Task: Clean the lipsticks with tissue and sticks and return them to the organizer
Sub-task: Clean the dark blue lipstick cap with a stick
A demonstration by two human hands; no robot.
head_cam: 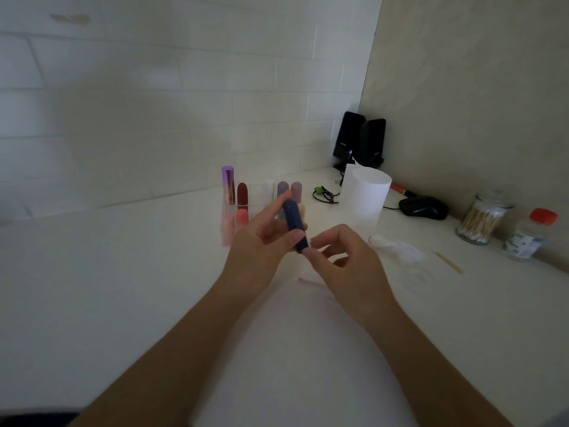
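The left hand (261, 241) is curled round a dark blue lipstick (294, 223), thumb and fingers wrapped about its lower half, holding it tilted above the white table (123, 288) with its rounded cap pointing away from the person. The right hand (341, 257) sits just beside it with fingers bent inward; one fingertip meets the tube's lower end, but the blur leaves it unclear whether that hand actually pinches the tube or only touches it. Behind the hands stands the clear organizer (258, 195), with other lipsticks upright in it – purple, dark red, coral, pale pink, grey-blue and mauve. A thin stick (311, 283) lies on the table under the wrists. To the right are a tissue roll (366, 198), a crumpled tissue (397, 248), a second stick (449, 263), a jar of cotton swabs (480, 220) and an orange-capped bottle (529, 235) – all well apart from the hands
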